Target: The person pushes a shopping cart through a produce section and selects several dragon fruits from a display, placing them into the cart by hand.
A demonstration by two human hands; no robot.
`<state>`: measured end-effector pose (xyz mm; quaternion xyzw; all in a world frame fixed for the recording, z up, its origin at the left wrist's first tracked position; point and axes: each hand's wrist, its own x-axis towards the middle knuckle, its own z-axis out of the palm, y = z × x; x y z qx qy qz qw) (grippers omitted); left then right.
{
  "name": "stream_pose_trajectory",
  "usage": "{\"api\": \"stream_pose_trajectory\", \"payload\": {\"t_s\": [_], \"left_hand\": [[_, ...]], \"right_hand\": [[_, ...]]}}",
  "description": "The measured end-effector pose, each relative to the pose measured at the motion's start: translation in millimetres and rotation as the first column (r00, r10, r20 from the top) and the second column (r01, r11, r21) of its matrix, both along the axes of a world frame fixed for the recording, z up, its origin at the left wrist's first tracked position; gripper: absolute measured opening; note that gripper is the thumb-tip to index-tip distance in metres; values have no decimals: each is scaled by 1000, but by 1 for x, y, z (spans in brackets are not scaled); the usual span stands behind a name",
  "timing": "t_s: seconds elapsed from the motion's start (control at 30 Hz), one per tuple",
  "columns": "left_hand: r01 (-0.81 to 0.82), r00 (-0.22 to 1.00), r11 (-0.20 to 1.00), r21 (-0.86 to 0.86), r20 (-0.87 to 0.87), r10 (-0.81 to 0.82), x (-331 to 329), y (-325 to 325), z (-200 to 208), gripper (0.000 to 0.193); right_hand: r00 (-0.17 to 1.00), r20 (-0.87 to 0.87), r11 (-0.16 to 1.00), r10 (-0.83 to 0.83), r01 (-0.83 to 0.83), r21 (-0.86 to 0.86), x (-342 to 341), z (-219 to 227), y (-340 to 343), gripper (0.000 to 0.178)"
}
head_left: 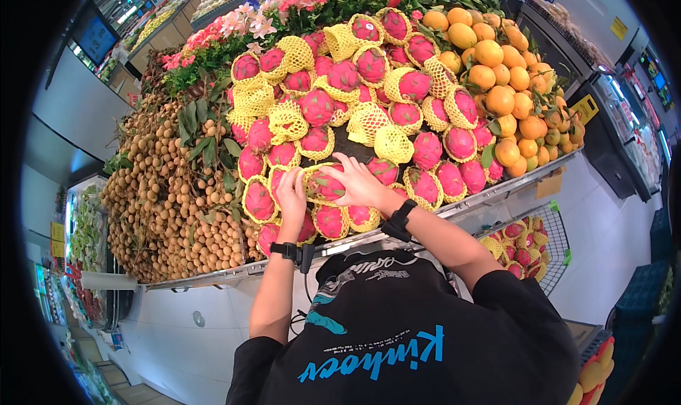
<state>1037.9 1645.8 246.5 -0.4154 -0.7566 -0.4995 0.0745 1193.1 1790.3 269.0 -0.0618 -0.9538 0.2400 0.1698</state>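
A pink dragon fruit in a yellow foam net lies at the near part of the sloping pile. My right hand curves over its right side, thumb and fingers around it. At its left side is my left hand, fingers bent against the net's edge; the fingertips are partly hidden. Around both hands lie more netted dragon fruits, one left of my left wrist and one just below the held fruit. Several empty-looking yellow foam nets rest on the pile beyond my hands.
Longans fill the stand's left side, oranges its far right. Pink flowers line the back. A metal rail edges the stand in front of me. A wire basket holding netted dragon fruits stands at my right.
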Motion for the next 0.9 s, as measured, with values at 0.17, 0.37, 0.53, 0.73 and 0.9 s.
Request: {"api": "stream_pose_trajectory", "payload": {"t_s": [0.17, 0.37, 0.53, 0.73, 0.9], "left_hand": [[-77, 995, 995, -63, 56, 80, -24, 3, -11, 18], [-26, 987, 992, -121, -160, 7, -23, 1, 2, 14], [-17, 993, 973, -230, -117, -11, -23, 4, 11, 17], [91, 984, 991, -103, -145, -105, -24, 32, 35, 18], [70, 993, 962, -265, -73, -92, -45, 11, 8, 36]], "right_hand": [[993, 96, 993, 75, -65, -101, -9, 5, -5, 89], [994, 102, 996, -24, 33, -82, -14, -6, -3, 86], [994, 86, 987, -65, 77, -138, -20, -12, -4, 84], [932, 140, 834, -335, 362, -417, -59, -17, -25, 87], [787, 327, 608, -522, 613, -505, -90, -33, -55, 100]]}}
